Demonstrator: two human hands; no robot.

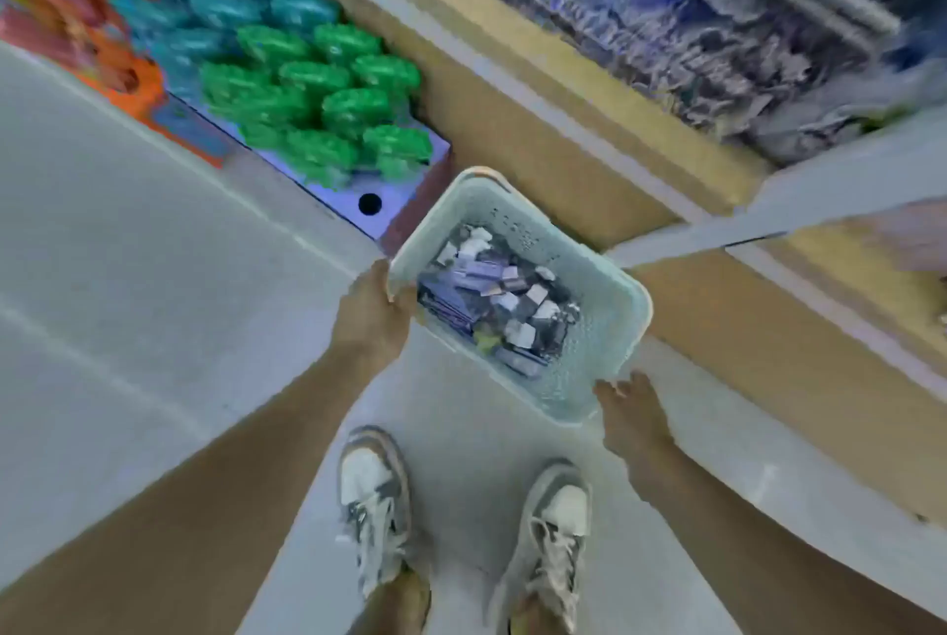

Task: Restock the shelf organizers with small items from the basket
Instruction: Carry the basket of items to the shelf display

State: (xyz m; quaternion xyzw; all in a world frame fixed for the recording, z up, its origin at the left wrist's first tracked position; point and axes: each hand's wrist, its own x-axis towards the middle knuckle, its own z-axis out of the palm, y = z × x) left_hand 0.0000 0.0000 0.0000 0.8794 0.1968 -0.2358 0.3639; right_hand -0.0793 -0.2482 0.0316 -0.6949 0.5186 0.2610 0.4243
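The person is holding the pale basket (512, 209) above the floor (153, 276), with its long axis running from 11 to 5 o'clock and small items (502, 296) heaped inside. The left hand (371, 314) is gripping its 9 o'clock rim. The right hand (633, 419) is touching the 5 o'clock corner, but its grasp is too blurred to tell.

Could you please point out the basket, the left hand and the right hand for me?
basket (607, 309): head view, bare right-hand inner wall.
left hand (371, 314): head view, back of the hand.
right hand (635, 416): head view, back of the hand.
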